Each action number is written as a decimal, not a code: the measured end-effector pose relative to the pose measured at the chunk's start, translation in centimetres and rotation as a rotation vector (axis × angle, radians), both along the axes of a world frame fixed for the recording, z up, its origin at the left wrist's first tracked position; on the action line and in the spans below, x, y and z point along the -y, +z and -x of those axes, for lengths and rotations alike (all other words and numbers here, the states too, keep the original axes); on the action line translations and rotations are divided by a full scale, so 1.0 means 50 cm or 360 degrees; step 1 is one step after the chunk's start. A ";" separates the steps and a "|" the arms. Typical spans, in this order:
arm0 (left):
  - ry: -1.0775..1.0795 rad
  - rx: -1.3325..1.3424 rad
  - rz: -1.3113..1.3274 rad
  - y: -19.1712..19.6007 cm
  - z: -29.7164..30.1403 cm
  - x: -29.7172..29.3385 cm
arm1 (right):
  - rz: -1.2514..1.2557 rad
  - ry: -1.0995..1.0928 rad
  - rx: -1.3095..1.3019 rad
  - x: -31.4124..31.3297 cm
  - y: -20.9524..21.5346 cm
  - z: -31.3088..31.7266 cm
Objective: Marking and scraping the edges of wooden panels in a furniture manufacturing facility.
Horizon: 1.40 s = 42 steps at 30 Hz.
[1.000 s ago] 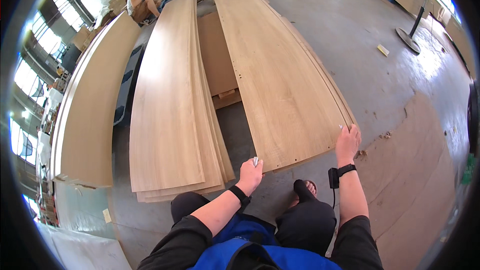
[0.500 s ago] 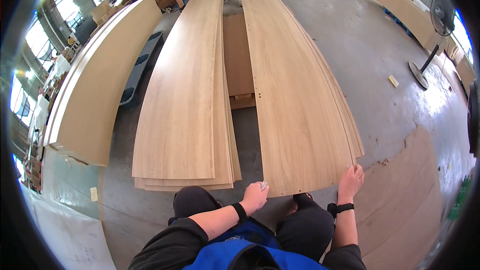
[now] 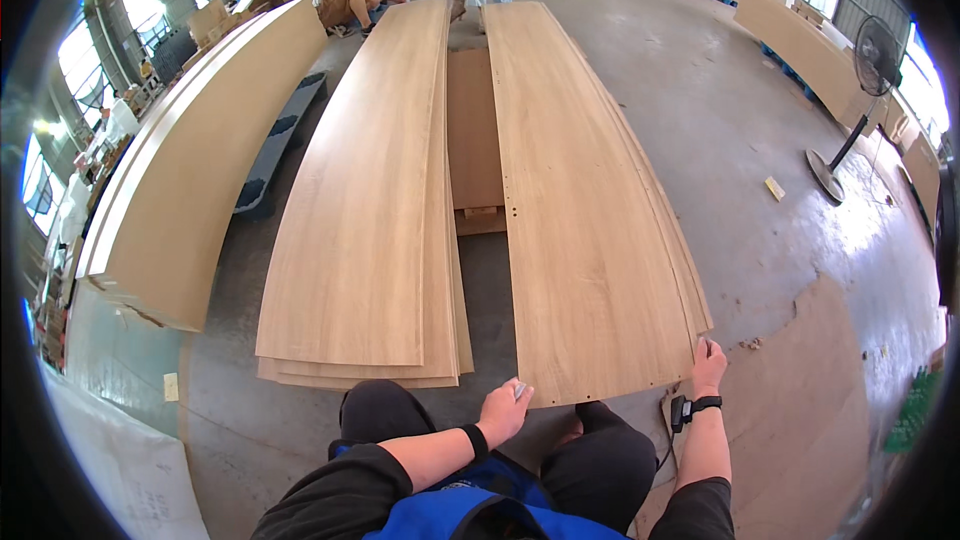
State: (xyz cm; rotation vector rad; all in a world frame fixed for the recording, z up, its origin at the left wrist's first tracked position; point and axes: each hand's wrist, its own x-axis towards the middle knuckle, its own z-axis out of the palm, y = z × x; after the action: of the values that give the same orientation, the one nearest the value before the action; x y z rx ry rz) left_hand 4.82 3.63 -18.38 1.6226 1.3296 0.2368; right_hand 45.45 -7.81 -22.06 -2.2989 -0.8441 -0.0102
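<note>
The long wooden board [image 3: 590, 230] lies flat on top of a pile [image 3: 702, 318]. The left hand [image 3: 503, 415] is curled around a small pale thing [image 3: 519, 390] at the near left corner of the pile. The right hand [image 3: 709, 370] has bent fingers at the near right corner, but I can't tell if they hold anything. Another stack of boards [image 3: 350, 220] is near the pile's left edge.

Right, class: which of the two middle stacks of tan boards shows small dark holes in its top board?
The right stack, with the left hand and right hand at its near corners: holes dot its top; the left stack shows none.
</note>
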 end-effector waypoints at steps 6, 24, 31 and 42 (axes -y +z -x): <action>0.0036 0.0103 0.0016 -0.004 0.002 0.014 | -0.0328 0.0038 -0.0731 0.019 -0.033 -0.021; 0.0144 0.0227 -0.0153 -0.042 0.068 0.022 | -0.0334 0.0234 -0.0634 0.062 -0.027 0.064; 0.0048 0.0072 -0.0104 -0.043 0.114 0.019 | -0.0262 0.0164 -0.0526 0.071 -0.053 0.116; -0.0077 0.0088 -0.0171 -0.035 0.137 0.015 | -0.0553 0.0085 -0.0750 0.114 -0.065 0.144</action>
State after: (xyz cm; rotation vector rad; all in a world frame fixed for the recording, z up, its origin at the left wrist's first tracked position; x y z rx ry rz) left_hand -2.02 2.89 -20.11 1.7239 1.2523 0.3265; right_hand 38.27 -13.53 -25.29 -1.8440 -0.6008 0.3661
